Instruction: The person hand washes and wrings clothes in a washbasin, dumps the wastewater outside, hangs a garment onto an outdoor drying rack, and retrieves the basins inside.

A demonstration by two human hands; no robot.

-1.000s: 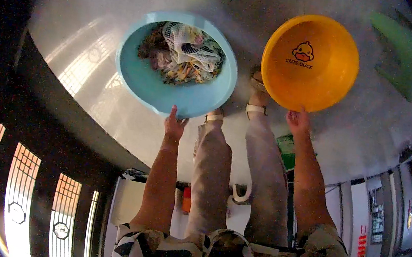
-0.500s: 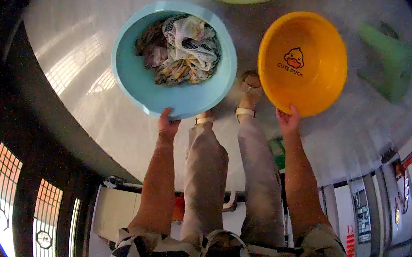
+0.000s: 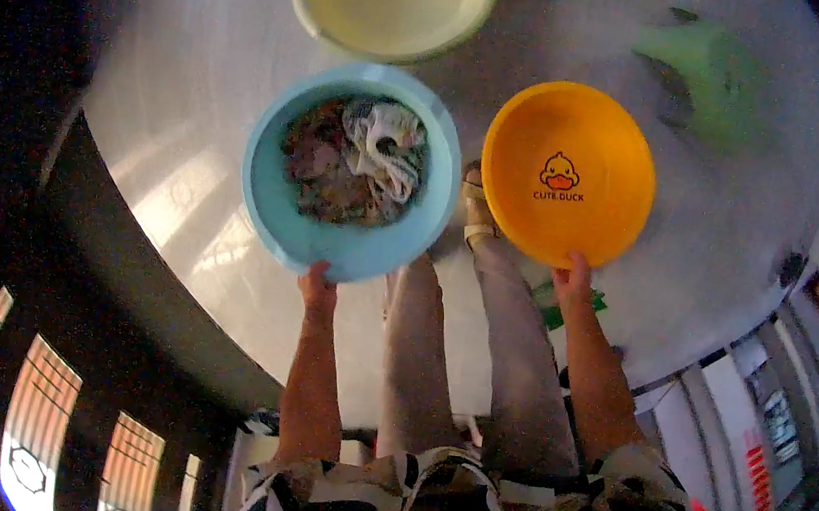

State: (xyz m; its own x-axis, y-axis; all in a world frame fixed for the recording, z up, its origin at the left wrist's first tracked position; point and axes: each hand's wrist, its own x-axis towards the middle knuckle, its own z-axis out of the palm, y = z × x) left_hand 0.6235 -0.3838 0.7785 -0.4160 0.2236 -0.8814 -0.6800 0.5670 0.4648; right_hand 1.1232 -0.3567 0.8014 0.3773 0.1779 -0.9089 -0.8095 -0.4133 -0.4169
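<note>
My left hand point(image 3: 317, 289) grips the near rim of a light blue basin point(image 3: 278, 227). Crumpled cloth point(image 3: 354, 165), partly white with dark patterning and partly brownish, lies inside it. On the other side, my right hand point(image 3: 574, 278) is closed on the near rim of an orange basin point(image 3: 609, 157), which has a duck picture and the words "CUTE DUCK" on its inner bottom. The orange basin holds nothing else that I can see. Both basins are held out side by side in front of my legs, and the fingers under their rims are hidden.
A pale yellow-green basin point(image 3: 396, 5) stands on the grey floor point(image 3: 205, 114) beyond the blue one. A green plastic stool or similar piece point(image 3: 721, 89) is at the far right. Something green point(image 3: 563, 310) lies by my right forearm. Dark latticed panels point(image 3: 38, 416) are at lower left.
Both held basins sit lower in view, and the blue one looks slightly smaller. More of the pale yellow-green basin shows. The whole view has shifted and turned; both hands keep their grip.
</note>
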